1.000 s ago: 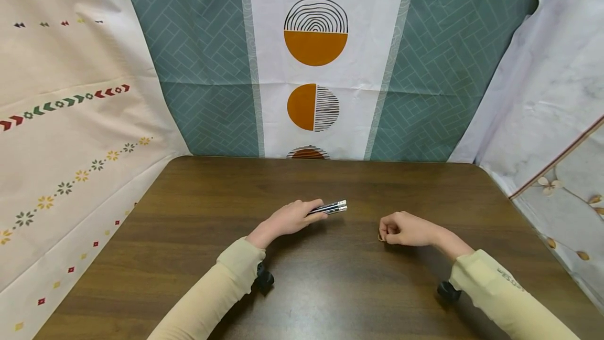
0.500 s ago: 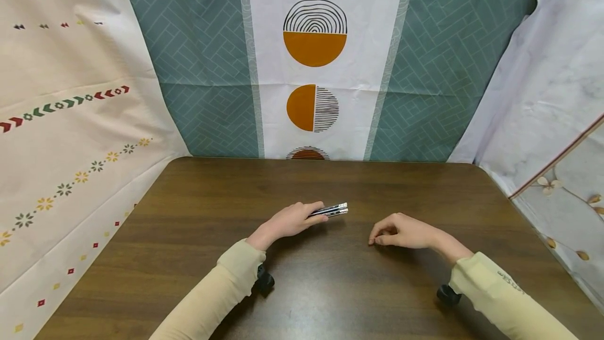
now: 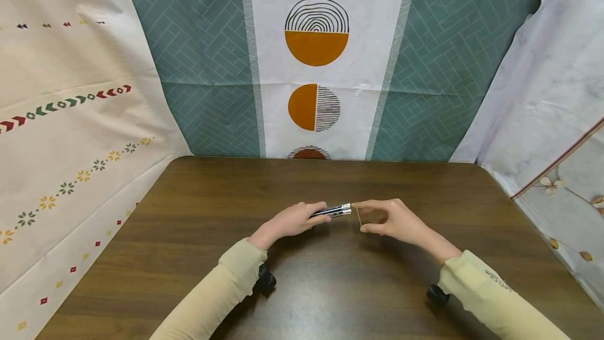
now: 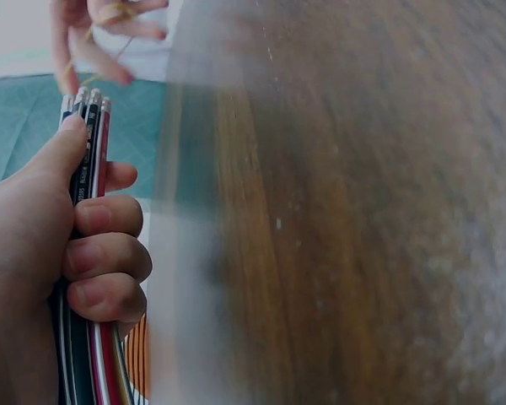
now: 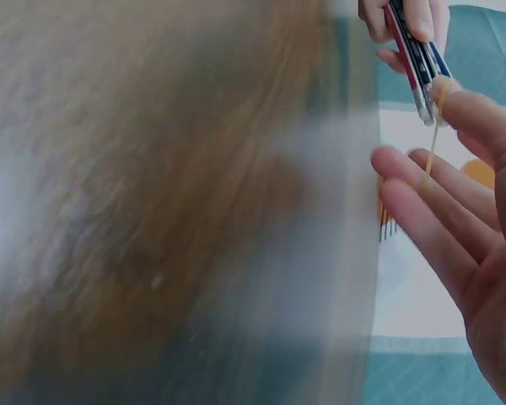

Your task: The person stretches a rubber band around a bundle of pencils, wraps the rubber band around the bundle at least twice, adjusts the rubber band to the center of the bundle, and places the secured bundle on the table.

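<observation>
**Two hands, one bundle of pencils, one rubber band**

We count two hands above the dark wooden table [image 3: 189, 214], one bundle of pencils [image 3: 336, 210] and one thin yellow rubber band [image 3: 359, 216]. In the left wrist view we make out about four metal-capped pencil ends side by side; the exact number in the bundle we cannot tell.

The left hand [image 3: 292, 219] holds the bundle with its fingers curled round the shafts and the thumb laid along the top. The bundle lies roughly level, near the middle of the table and well back from its near edge, with the capped ends pointing toward the right hand [image 3: 391, 220]. That hand has the band stretched between its thumb and a finger, its other fingers relaxed and spread, just beside the capped ends.

The head view shows both cream sleeves, the whole table top and the patterned cloths hung behind and at both sides. Only the left wrist view shows the pencils' colours: black, white and red stripes running along the shafts, with silver ferrules. Only the right wrist view shows the band plainly, as a taut yellow line from a fingertip [image 5: 445, 89] down to the fingers below, right beside the pencil ends; there the table is blurred.
</observation>
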`<state>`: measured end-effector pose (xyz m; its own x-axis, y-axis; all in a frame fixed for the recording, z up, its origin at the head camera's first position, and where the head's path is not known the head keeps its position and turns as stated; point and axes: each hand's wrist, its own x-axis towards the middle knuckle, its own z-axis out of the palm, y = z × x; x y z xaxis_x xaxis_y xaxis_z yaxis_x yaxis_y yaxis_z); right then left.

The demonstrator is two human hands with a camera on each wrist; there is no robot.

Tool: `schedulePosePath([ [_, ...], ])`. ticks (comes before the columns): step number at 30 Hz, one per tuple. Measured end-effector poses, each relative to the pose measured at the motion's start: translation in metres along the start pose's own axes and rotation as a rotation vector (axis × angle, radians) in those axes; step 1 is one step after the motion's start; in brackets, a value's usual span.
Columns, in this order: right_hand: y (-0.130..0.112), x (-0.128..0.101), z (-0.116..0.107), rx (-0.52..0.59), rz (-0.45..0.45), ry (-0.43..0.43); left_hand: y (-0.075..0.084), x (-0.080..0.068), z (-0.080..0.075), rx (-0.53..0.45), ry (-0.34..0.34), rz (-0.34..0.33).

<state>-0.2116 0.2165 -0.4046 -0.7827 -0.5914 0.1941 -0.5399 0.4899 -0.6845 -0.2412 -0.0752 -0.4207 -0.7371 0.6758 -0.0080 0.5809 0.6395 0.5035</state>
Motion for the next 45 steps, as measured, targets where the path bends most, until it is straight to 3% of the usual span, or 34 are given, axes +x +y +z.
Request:
schedulePosePath([
  [5,-0.005,0.01,0.008,0.007,-0.076,0.053,0.001,0.0,0.0,-0.075,-0.025,-0.003],
  [17,-0.016,0.033,0.027,-0.124,-0.103,0.082,0.006,-0.001,-0.002,-0.174,-0.055,0.009],
  [27,-0.016,0.041,0.04,-0.127,-0.131,0.094,0.009,-0.002,-0.002,-0.215,-0.056,0.022],
  [38,-0.013,0.046,0.048,0.041,-0.088,0.121,0.01,-0.005,-0.003,-0.25,-0.013,0.035],
  [45,-0.011,0.047,0.048,0.33,0.051,0.123,0.01,-0.005,-0.005,-0.307,0.08,0.042],
])
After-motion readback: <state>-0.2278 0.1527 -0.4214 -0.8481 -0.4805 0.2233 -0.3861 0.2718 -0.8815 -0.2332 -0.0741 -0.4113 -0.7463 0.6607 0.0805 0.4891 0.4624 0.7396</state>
